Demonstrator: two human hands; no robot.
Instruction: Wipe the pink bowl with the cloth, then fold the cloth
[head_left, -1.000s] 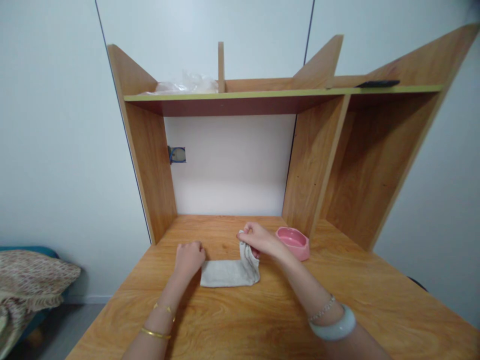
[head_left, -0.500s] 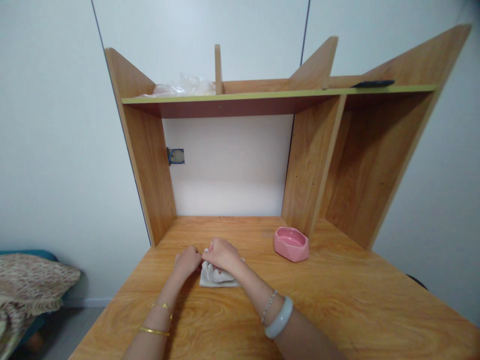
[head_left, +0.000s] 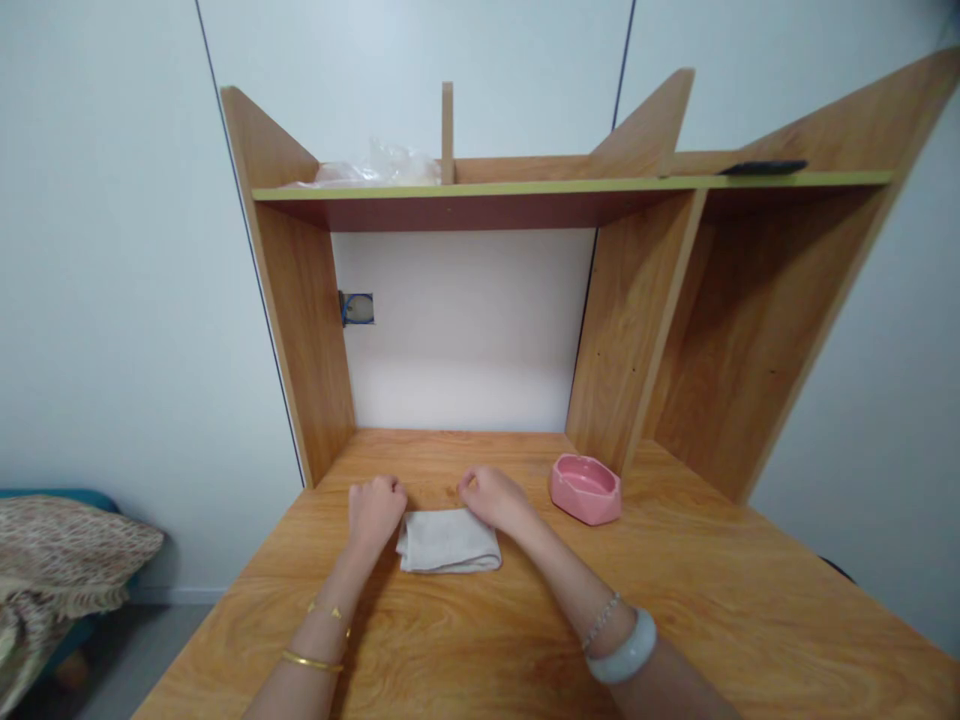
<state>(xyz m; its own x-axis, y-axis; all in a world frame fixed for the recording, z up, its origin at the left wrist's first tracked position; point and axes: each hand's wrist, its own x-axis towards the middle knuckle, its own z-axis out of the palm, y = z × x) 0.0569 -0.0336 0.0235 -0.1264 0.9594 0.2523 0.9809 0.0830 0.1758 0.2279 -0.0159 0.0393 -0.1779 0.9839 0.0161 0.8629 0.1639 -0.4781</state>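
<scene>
A folded light grey cloth [head_left: 448, 542] lies fairly flat on the wooden desk, its layered edges showing at the left and right sides. My left hand [head_left: 376, 512] is closed at the cloth's far left corner, with the fingertips curled down by the edge. At the far right corner my right hand [head_left: 495, 498] is also closed, thumb and forefinger pinched together, and it covers that corner. Both hands partly hide their grip on the cloth. A pink faceted bowl [head_left: 586, 490] sits to the right of my right hand, apart from it.
A wooden shelf unit [head_left: 472, 192] rises from the back of the desk [head_left: 465, 650]. On its upper board are a clear plastic bag [head_left: 382, 168] and a dark flat object [head_left: 765, 168]. An opening with wires [head_left: 358, 308] shows in the back wall. A fringed patterned cover [head_left: 71, 550] lies at far left.
My right hand has moved right, away from my left hand. The cloth was bunched under my right hand and now lies flatter and more in view. The camera view has shifted slightly.
</scene>
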